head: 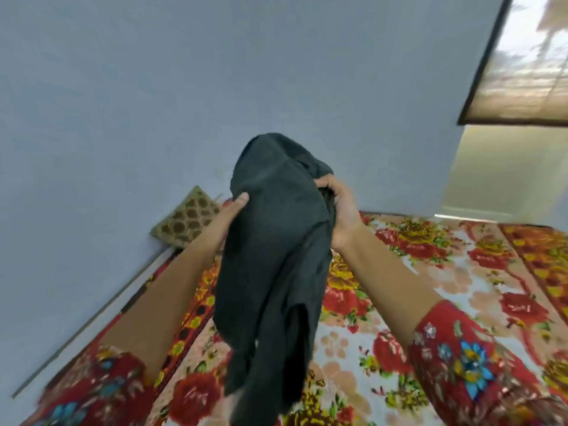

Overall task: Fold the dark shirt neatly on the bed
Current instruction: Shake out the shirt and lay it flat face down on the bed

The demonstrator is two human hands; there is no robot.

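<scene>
In the head view, you hold the dark shirt (273, 241) up in the air over the flowery bed (430, 287). Your left hand (233, 207) grips its left side, thumb on the cloth. Your right hand (341, 207) has its fingers curled round a bunch of it. The shirt hangs down between your arms. A cushion (187, 218) leans on the wall, far left.

Dark shirt (273, 256): soft, matt cloth, creased, with a fine knit look and no sheen. The bed (445, 272) is covered in plush floral pile, faintly glossy where light strikes it. A cushion (187, 221) shows coarse woven fabric. The wall (153, 87) is smooth, matt paint. The sleeves (461, 358) are thin printed cloth with a slight shine.
</scene>
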